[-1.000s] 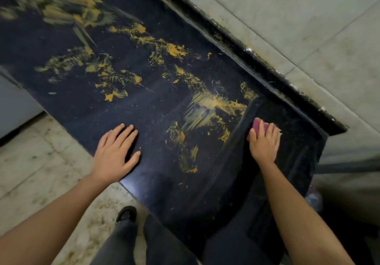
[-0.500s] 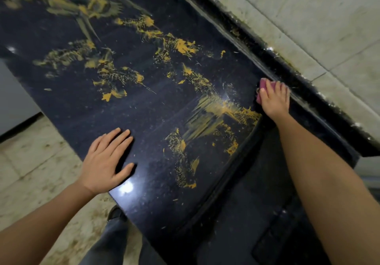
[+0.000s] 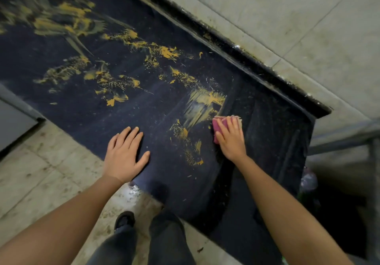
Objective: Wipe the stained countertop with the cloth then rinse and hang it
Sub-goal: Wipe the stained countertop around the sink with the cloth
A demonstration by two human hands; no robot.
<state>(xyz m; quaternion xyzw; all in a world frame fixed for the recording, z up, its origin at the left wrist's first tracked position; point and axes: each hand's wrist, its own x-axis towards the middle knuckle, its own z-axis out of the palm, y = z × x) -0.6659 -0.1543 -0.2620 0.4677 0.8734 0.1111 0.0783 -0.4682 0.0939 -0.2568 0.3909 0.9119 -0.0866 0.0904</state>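
Across the view from 9 to 4 o'clock, the countertop (image 3: pixel 144 110), backed toward 1 o'clock by a raised strip (image 3: pixel 226 44) and, beyond that, the wall (image 3: pixel 308 28). On the top, stains (image 3: pixel 164 51) strewn from 10 o'clock to centre, with one smear (image 3: pixel 203 102) just past centre toward 3. Just beside that smear, at its 5 o'clock, the cloth (image 3: pixel 218 123), pressed beneath the right hand (image 3: pixel 231 139). Well apart, at 9 o'clock of that hand, the left hand (image 3: pixel 123 155), palm down by the near edge. Between the hands, spatter (image 3: pixel 185 135). Below the near edge, at 7 o'clock, the floor (image 3: pixel 41 178); on it, at 6, a shoe (image 3: pixel 124 219) and legs (image 3: pixel 164 240). At 9, under the counter, a panel (image 3: pixel 14 124).
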